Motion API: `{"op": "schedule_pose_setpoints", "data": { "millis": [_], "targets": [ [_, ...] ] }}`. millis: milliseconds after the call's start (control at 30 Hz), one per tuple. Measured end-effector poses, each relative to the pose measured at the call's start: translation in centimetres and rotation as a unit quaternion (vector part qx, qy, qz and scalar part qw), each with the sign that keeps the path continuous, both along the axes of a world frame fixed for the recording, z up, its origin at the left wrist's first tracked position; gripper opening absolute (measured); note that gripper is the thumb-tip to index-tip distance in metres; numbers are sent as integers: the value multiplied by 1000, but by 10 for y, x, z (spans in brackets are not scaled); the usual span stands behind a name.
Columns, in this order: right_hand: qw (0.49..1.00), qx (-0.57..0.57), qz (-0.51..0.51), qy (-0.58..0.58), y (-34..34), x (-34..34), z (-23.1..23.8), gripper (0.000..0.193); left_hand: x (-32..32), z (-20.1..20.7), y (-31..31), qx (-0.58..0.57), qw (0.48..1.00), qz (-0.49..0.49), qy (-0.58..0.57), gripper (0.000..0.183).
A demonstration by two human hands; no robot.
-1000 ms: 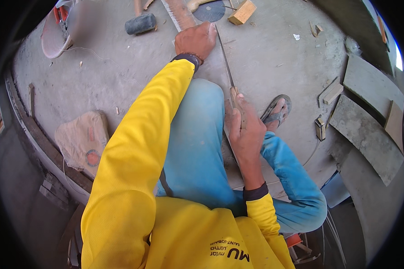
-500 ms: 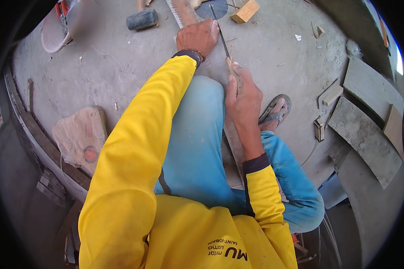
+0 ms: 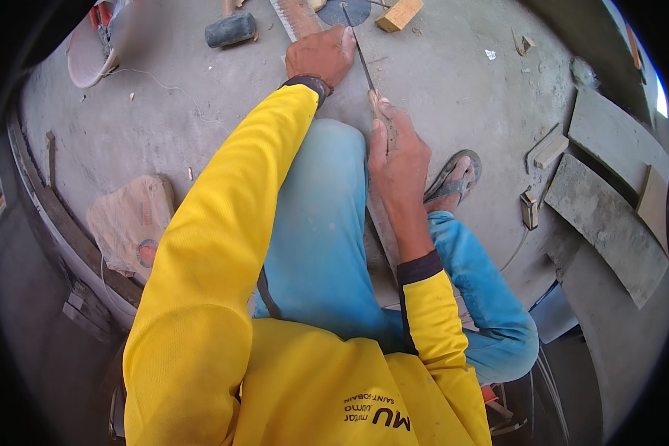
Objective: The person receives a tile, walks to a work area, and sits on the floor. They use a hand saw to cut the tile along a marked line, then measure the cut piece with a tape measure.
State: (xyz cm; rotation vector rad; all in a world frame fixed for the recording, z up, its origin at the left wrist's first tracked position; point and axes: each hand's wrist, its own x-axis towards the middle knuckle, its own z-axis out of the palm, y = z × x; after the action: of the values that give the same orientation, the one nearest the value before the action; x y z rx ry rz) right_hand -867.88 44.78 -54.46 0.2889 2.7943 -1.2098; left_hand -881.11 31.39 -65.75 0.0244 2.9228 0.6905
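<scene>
My left hand (image 3: 321,56) is closed and presses down on a flat brown strip (image 3: 296,18) with a pale, jagged edge, which sticks out beyond the knuckles. In my right hand (image 3: 400,160) is a wooden-handled tool (image 3: 360,56) with a long, thin, dark blade; whether it is a file or a saw seen edge-on I cannot tell. Its blade points away from me and passes close by the fingers of my left hand. A greyish length of board (image 3: 381,223) shows below my right wrist, beside my bent knee.
A black-headed mallet (image 3: 231,30) and a wood block (image 3: 400,14) lie ahead, near a dark disc (image 3: 349,12). At far left stands a pale bucket (image 3: 89,56) with red-handled tools. A paper bag (image 3: 131,223) lies left; grey slabs (image 3: 606,227) lie right.
The whole view has shifted slightly. Both hands keep their grips, and the blade stays close beside my left hand with little visible movement.
</scene>
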Motion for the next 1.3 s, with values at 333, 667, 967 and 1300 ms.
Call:
{"op": "schedule_pose_setpoints", "data": {
  "millis": [333,667,967,1300],
  "targets": [
    [1000,-6,15,21,7,15,2,35,1,-2,0,-20,1000,-7,14,38],
    [1000,-25,6,1,7,46,11,30,4,-3,-11,-25,999,3,30,39],
    [1000,-4,5,-5,10,66,19,27,2,3,-8,-23,1000,8,-4,35],
    [999,-3,-7,-35,5,30,0,28,0,2,0,-25,1000,-2,1,34]
  ]
}}
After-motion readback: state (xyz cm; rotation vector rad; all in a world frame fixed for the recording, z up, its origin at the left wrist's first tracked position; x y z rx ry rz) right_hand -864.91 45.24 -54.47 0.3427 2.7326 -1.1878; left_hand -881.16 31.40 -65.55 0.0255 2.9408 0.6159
